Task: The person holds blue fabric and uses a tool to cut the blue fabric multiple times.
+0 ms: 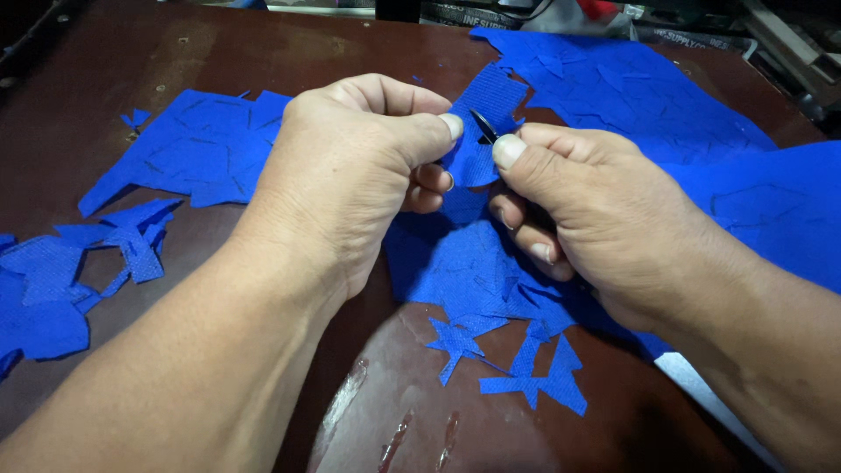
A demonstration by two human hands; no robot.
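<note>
Dark brown surface (105, 96) strewn with blue fabric offcuts (131, 241).
Left hand (350, 175) pinches a blue fabric piece (491, 105) at 12 o'clock; right hand (587, 201) grips small black snips (484, 127) against it. Many scraps already cut, larger sheets (613, 88) remain.

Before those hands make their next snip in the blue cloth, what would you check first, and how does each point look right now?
1. Left hand has a grip on the blue cloth piece: ok, pinched between thumb and fingers.
2. Right hand holds the small dark blade: ok, though most of the tool is hidden.
3. Blade tip meets the cloth: ok, it sits at the piece's edge.
4. Left thumb clear of the blade: not ok, it lies very near.
5. Blade open or shut: cannot tell.
6. Scraps on the brown table away from the cut: ok.
</note>
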